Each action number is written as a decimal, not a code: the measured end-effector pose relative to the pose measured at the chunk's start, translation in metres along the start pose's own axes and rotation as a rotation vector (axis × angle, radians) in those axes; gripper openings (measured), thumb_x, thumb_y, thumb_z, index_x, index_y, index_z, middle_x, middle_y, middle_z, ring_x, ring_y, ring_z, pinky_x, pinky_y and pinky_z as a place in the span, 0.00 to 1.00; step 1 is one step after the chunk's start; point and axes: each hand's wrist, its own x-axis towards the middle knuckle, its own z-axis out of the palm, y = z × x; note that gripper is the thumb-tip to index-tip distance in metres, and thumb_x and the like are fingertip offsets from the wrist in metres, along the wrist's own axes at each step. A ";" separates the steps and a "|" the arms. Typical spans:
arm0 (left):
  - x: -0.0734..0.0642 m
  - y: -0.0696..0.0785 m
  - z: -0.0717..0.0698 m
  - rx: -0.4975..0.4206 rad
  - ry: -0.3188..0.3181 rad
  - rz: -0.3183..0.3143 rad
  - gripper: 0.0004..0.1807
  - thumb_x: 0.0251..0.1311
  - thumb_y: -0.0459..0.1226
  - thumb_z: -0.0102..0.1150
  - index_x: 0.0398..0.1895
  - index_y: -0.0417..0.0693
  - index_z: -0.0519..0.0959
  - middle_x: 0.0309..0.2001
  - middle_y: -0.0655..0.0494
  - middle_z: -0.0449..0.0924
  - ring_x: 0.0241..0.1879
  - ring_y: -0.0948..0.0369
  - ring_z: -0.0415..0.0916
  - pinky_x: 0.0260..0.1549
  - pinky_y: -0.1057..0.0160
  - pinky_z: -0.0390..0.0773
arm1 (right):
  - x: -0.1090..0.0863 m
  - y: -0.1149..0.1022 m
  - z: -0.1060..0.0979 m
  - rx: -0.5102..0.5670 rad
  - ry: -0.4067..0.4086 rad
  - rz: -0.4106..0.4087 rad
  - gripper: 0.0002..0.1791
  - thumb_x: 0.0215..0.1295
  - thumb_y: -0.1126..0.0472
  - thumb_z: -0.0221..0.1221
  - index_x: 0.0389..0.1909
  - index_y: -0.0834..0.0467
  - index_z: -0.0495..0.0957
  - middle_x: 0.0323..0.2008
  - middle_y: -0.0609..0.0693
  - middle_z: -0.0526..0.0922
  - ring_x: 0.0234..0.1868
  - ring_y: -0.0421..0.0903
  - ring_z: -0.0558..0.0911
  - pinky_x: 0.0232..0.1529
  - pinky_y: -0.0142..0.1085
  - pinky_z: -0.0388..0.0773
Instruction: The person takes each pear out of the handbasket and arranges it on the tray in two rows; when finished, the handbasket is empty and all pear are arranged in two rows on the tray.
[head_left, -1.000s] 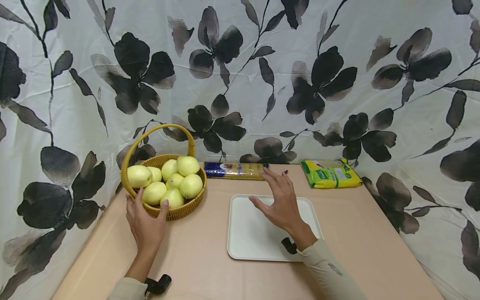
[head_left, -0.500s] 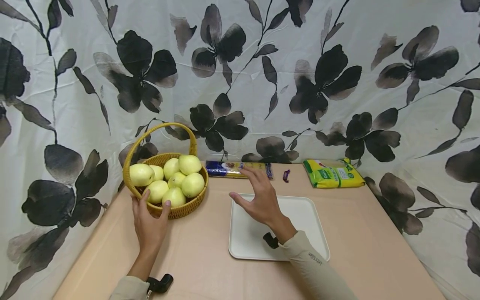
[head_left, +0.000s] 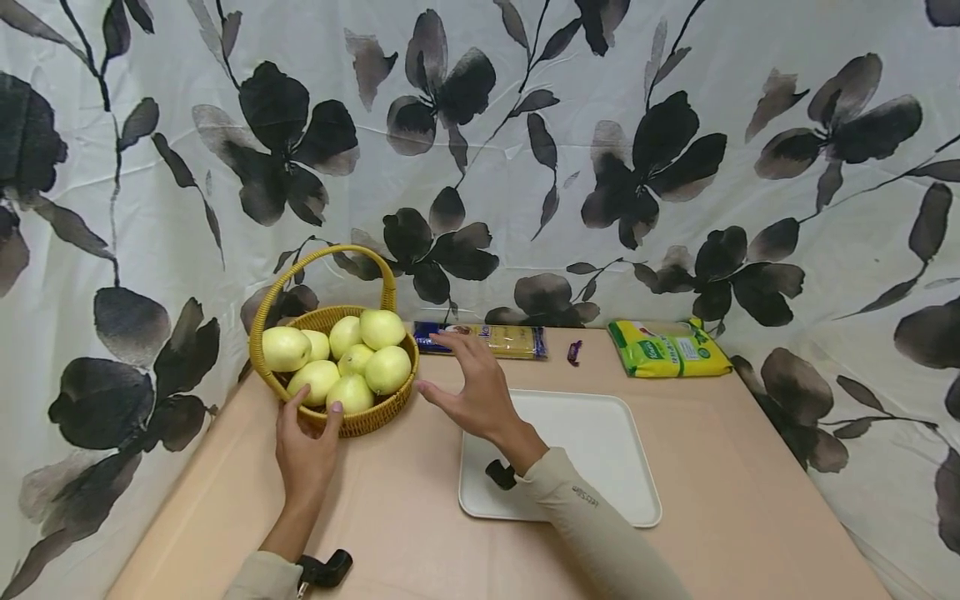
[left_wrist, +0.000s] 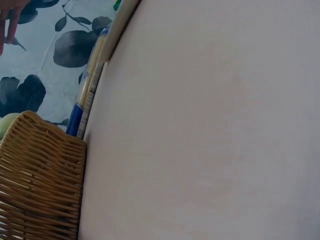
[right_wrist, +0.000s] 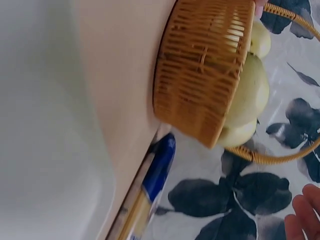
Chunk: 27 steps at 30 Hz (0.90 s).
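A yellow-brown wicker basket [head_left: 375,419] with an arched handle stands at the left of the table. Several smooth, pale yellow-green fruits [head_left: 382,329] fill it. My left hand [head_left: 306,450] holds the front rim of the basket, thumb and index finger at the edge. To the basket's right, my right hand [head_left: 474,398] hovers with spread fingers, apart from it and holding nothing. Beneath that wrist lies a white rectangular tray [head_left: 585,450]. In the right wrist view, fingers [right_wrist: 305,215] of my right hand show at the lower right, while the basket [right_wrist: 200,70] stands above.
Along the back edge lie a long blue-and-yellow packet [head_left: 517,342], a small purple wrapped candy [head_left: 573,352] and a green-and-yellow packet [head_left: 671,350]. A floral curtain [head_left: 555,167] hangs behind the peach-coloured table [head_left: 405,533].
My right hand has moved left across the tray toward the basket, uncovering the candy and part of the long packet. My left hand stays at the basket rim.
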 end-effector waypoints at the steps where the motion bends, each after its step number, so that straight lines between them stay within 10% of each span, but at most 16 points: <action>1: 0.000 0.000 0.000 -0.017 -0.003 -0.005 0.35 0.75 0.49 0.63 0.80 0.52 0.66 0.76 0.41 0.66 0.57 0.49 0.69 0.50 0.62 0.68 | 0.002 -0.001 0.003 0.009 -0.003 0.002 0.38 0.63 0.43 0.74 0.71 0.51 0.77 0.69 0.51 0.80 0.73 0.53 0.75 0.74 0.57 0.73; 12: 0.001 0.002 0.001 -0.238 -0.037 -0.087 0.34 0.76 0.41 0.61 0.82 0.53 0.63 0.82 0.45 0.54 0.82 0.53 0.50 0.78 0.44 0.61 | 0.017 -0.005 0.042 0.132 -0.153 0.153 0.39 0.64 0.39 0.72 0.72 0.53 0.76 0.68 0.50 0.81 0.70 0.53 0.78 0.71 0.53 0.75; 27: -0.002 -0.001 0.004 -0.222 0.008 -0.096 0.38 0.68 0.44 0.71 0.79 0.54 0.67 0.78 0.46 0.61 0.78 0.52 0.56 0.73 0.52 0.63 | 0.030 -0.004 0.080 0.094 -0.256 0.295 0.41 0.62 0.36 0.72 0.72 0.49 0.75 0.70 0.48 0.79 0.71 0.51 0.75 0.73 0.49 0.72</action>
